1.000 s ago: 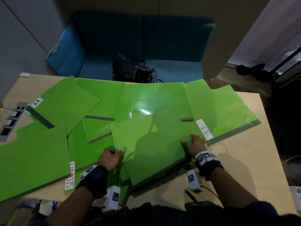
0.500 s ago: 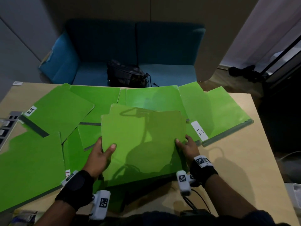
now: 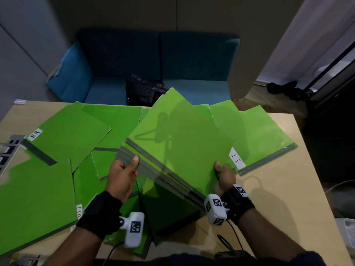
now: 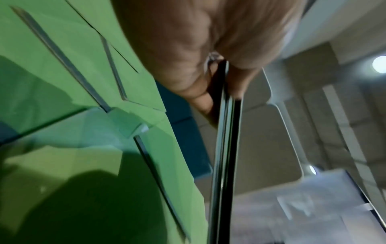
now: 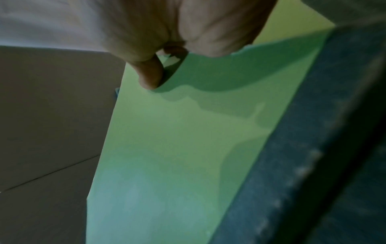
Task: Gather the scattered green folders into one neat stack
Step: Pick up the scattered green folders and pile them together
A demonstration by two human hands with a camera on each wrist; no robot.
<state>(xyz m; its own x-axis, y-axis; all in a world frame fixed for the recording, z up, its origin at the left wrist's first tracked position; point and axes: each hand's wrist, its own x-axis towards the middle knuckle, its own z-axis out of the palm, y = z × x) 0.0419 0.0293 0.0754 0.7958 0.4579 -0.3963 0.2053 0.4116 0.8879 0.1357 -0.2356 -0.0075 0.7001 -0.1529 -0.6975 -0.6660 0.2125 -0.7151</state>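
Note:
A bundle of green folders (image 3: 182, 143) is held up off the table, tilted, its grey spines facing me. My left hand (image 3: 123, 173) grips the bundle's left corner, thumb on top. My right hand (image 3: 223, 174) grips its right corner. In the left wrist view the bundle's edges (image 4: 224, 148) run between thumb and fingers. The right wrist view shows the thumb pressed on the green cover (image 5: 177, 148). More green folders lie scattered on the table: one labelled H.R (image 3: 67, 135) at the left, one labelled IT (image 3: 255, 135) at the right, a large one (image 3: 34, 204) near left.
The wooden table (image 3: 288, 198) has bare surface at the right. A blue sofa (image 3: 172, 64) with a dark bag (image 3: 144, 91) stands behind the table. A grey socket strip (image 3: 7, 150) sits at the table's left edge.
Both hands have lifted the bundle off the table and turned it, so its spines now face me and its far edge rises over the scattered folders.

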